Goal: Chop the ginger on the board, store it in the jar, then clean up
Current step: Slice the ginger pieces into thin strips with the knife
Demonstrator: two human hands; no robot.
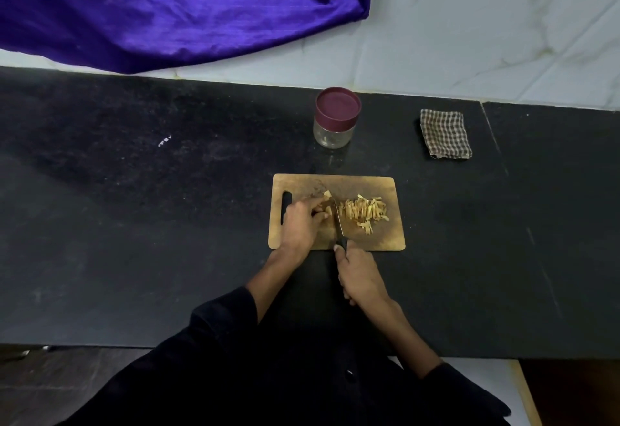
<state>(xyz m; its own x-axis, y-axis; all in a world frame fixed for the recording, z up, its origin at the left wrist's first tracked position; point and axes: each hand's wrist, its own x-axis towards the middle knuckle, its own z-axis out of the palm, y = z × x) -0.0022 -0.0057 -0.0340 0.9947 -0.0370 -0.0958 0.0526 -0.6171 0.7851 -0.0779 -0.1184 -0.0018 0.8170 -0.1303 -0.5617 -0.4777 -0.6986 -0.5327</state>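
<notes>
Plainly the work was mid-chop. On the wide black stone counter (134, 224) lay the rectangular wooden chopping board (369, 184), near the person's edge. Beyond it stood the small clear glass jar with a maroon lid (337, 117), lid on and seemingly empty, and well to its right a folded brown checked cloth (445, 134), unused. A pile of pale ginger strips (364, 212) covered the board's right half. The left hand (302, 224), fingers curled, pinned the small uncut ginger piece (327, 204) at the blade. The right hand (360, 274), fingers wrapped round the handle, held the black-handled knife (339, 224). I judged chopping nearly finished; jarring and wiping remained.
</notes>
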